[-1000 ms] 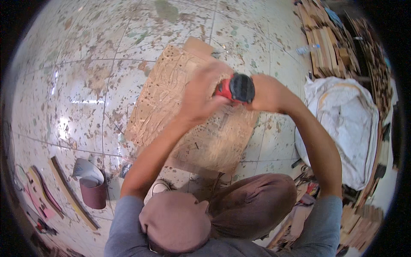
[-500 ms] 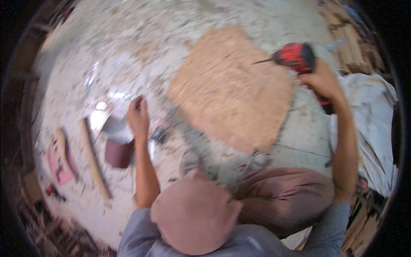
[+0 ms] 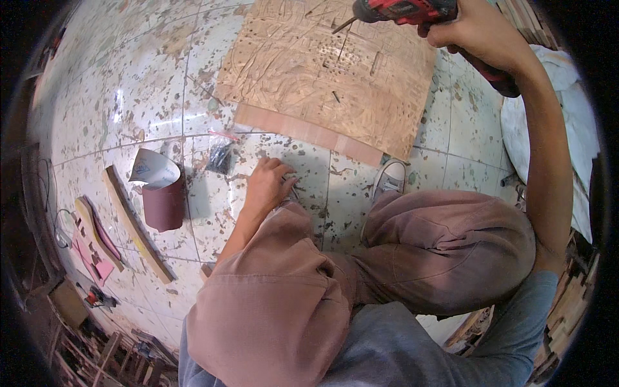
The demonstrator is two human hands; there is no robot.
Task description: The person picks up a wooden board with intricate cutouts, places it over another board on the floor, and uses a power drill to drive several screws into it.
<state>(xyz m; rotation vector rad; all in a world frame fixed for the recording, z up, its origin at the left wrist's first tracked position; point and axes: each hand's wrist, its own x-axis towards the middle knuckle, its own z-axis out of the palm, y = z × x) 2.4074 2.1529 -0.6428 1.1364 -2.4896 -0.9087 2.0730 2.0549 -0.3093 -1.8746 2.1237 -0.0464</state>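
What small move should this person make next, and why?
Perhaps rest the left hand on the wooden board to steady it: the right hand holds a drill, its bit pointing toward the board, while the left is away from it.

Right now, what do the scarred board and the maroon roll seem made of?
The scarred board looks like bare wood or plywood: tan, dull, gouged. The maroon roll may be sandpaper: matte outside, pale printed inside, though any grit is too fine to see.
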